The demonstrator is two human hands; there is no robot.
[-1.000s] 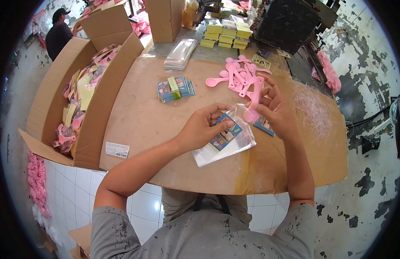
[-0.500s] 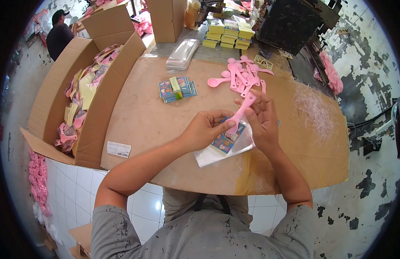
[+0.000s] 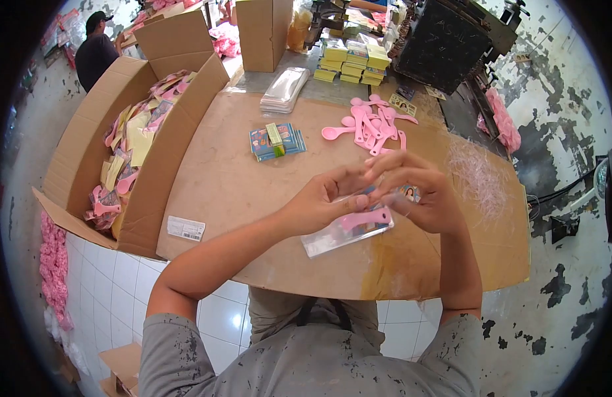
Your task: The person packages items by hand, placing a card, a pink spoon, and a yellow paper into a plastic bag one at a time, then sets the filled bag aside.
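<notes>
My left hand [image 3: 339, 198] pinches the upper edge of a clear plastic bag [image 3: 322, 242] between thumb and fingers. Curled over the same edge, my right hand [image 3: 421, 192] has its thumb and fingertips on the film, close to the left fingertips. A pink spoon [image 3: 365, 219] lies slanted in the bag, its holed handle end to the right and its bowl end partly hidden. Part of a blue printed card [image 3: 410, 193] shows behind my right fingers. Beyond my hands lies a pile of pink spoons [image 3: 368, 126].
A banded stack of blue cards [image 3: 289, 144] and a stack of clear bags [image 3: 286, 89] lie farther back. An open carton [image 3: 177, 155] of packed items stands left. Thin clear strips [image 3: 478, 173] lie right, near a black machine [image 3: 441, 46]. Another person [image 3: 96, 53] is far left.
The pink spoon has left my fingers and now lies in the bag. My right hand has turned inward and its fingers have curled over the bag's upper edge.
</notes>
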